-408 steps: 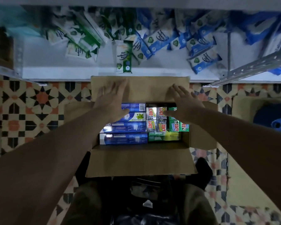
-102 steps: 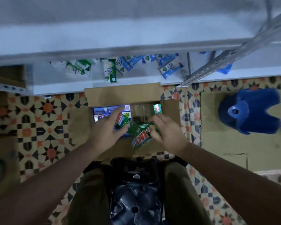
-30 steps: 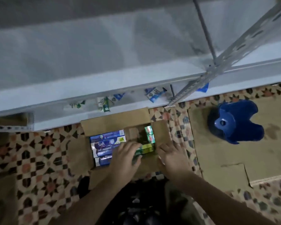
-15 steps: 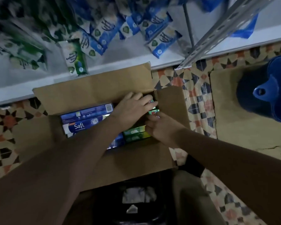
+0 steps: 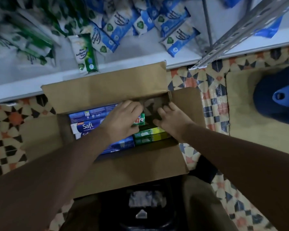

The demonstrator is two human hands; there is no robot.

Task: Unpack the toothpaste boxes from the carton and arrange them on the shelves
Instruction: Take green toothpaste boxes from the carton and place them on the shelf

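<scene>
Handling these toothpaste boxes should be easy going, by my judgement; each is thin printed card around a tube, so light and fairly stiff along its length, yet apt to dent at the corners and a little slick on its glossy faces; take one by its long sides near the middle, or lift several as a block with a palm at each end. You find them in the open carton (image 5: pixel 117 90) on the patterned floor, just in front of the shelf (image 5: pixel 140 64); the blue Safi boxes (image 5: pixel 88 121) lie stacked flat on the left, the green and yellow boxes (image 5: pixel 148 135) lie flat toward the near right, and one small green box (image 5: pixel 140 120) shows between your hands. Your left hand (image 5: pixel 122 120) lies over the middle of the load with its fingers bent down across that small green box, and I cannot tell whether its grip has closed on it; your right hand (image 5: pixel 172 120) reaches into the bare far-right corner with fingers curled, and what its grip holds, if anything, is hidden too. Both forearms cover much of the lower layer, so the count of boxes left is unclear; the dim light blurs most print; the wipes packets (image 5: pixel 84 52) on the shelf are smeared at the upper left; the blue stool (image 5: pixel 280 97) is cut off at the right edge.
</scene>
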